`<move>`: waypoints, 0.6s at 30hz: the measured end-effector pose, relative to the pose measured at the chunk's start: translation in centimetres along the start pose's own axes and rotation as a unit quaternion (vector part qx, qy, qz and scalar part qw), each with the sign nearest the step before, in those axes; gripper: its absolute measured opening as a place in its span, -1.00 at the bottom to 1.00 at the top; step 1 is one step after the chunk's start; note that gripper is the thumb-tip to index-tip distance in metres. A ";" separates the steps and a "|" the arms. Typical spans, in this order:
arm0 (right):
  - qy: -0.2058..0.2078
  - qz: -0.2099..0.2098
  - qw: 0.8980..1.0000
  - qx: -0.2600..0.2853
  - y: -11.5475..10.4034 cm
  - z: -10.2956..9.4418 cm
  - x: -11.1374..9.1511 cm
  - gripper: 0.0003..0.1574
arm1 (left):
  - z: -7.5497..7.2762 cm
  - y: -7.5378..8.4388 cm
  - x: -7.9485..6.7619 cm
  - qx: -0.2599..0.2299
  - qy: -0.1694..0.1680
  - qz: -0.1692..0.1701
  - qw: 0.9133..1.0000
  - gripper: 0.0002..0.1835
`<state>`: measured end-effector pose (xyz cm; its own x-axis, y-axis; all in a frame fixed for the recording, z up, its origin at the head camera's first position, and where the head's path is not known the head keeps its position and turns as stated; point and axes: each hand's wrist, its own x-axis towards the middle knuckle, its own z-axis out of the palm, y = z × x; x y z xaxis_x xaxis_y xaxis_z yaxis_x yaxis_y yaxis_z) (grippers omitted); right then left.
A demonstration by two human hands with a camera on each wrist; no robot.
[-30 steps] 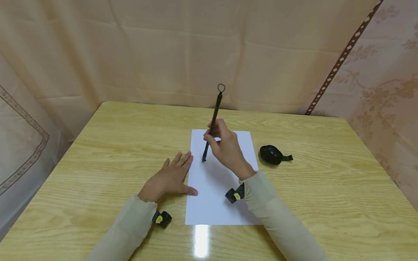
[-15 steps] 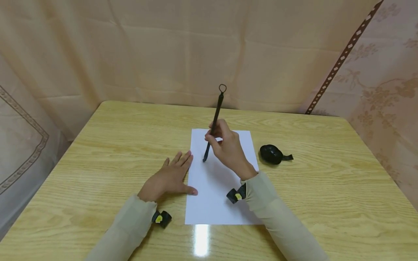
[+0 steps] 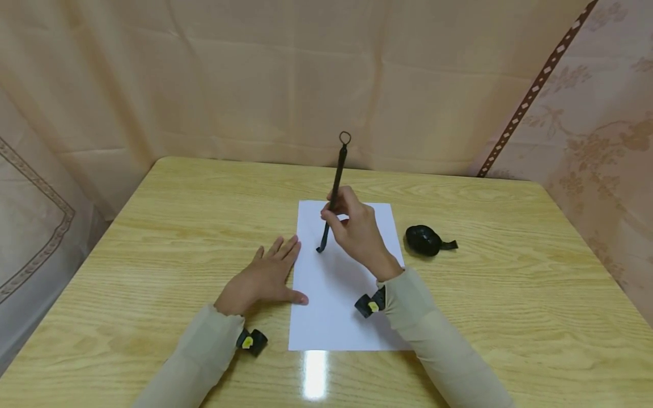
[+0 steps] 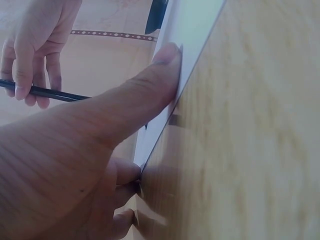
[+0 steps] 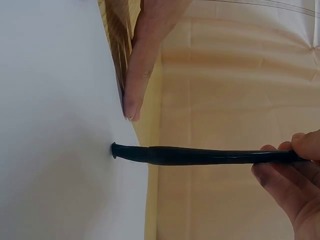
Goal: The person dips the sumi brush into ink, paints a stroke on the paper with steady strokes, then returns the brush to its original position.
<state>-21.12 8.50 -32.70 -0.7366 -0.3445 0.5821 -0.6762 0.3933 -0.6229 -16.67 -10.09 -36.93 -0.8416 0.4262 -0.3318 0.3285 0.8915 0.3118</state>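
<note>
My right hand (image 3: 355, 232) pinches a dark ink brush (image 3: 336, 178) by its shaft, thumb on one side and fingertips on the other. The brush leans slightly, its hanging loop at the top. In the right wrist view the black bristle tip (image 5: 115, 151) presses on a white sheet of paper (image 5: 55, 120), beside a small dark mark. My left hand (image 3: 265, 277) lies spread at the sheet's left edge. Its thumb (image 4: 167, 65) rests on the paper, and its other fingertips touch the edge farther up.
On the wooden table (image 3: 510, 272), right of the paper, lies a rounded black object (image 3: 424, 241) with a short tail. A beige curtain (image 3: 255, 85) hangs behind the table's far edge. Each sleeve carries a small black wrist device (image 3: 252, 342) with a yellow spot.
The brush tip has bent at nearly the same spot on the paper, and the dark mark there shows slightly larger. The right hand has shifted a little to the right; the left stays put.
</note>
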 end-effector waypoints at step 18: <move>0.011 -0.009 1.000 -0.012 0.2 -0.3 0.0 -0.77 | 0.1 0.0 0.0 0.003 0.002 0.000 1.000 0.22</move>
<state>-21.31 8.82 -32.67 -0.7229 -0.3334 0.6052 -0.6894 0.4066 -0.5995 -16.67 -10.10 -37.01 -0.8430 0.4264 -0.3280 0.3318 0.8920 0.3069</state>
